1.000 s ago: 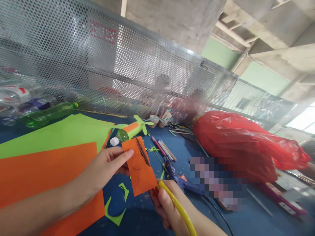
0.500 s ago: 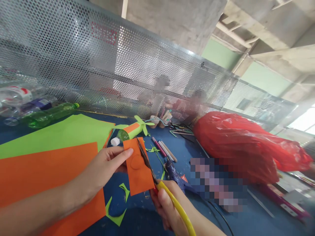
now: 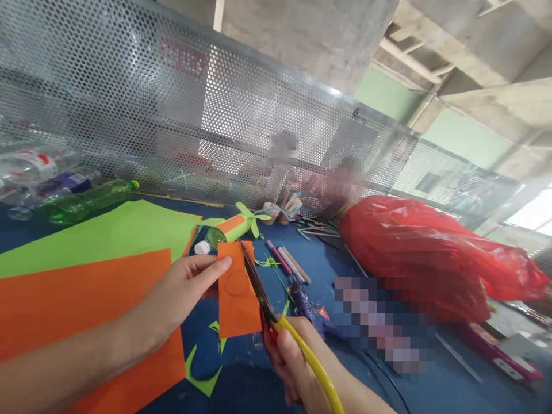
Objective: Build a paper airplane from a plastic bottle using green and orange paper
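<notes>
My left hand (image 3: pixel 190 287) pinches the upper left edge of a small orange paper rectangle (image 3: pixel 237 319), thumb on top. A circle is drawn in pencil on that paper. In my right hand (image 3: pixel 297 356) are yellow-handled scissors (image 3: pixel 308 359), fingers closed around the handles. Their dark blades lie along the right edge of the orange piece, tips near its upper edge. Just beyond sits a bottle craft (image 3: pixel 235 228) wrapped in green and orange paper, with green petal-like blades and a white cap. Green paper scraps (image 3: pixel 202 376) lie below the held piece.
Large orange (image 3: pixel 129 310) and green sheets (image 3: pixel 107 236) cover the left. Plastic bottles (image 3: pixel 90 201) lie behind them. Markers (image 3: pixel 287 261), a blue glue gun (image 3: pixel 310 310) with its cord and a red plastic bag (image 3: pixel 414 253) are to the right. A perforated metal screen (image 3: pixel 172 103) stands behind.
The orange piece has turned slightly more upright and shifted a little relative to the scissors. The blades now lie closer along its right edge. Both hands have barely moved.
</notes>
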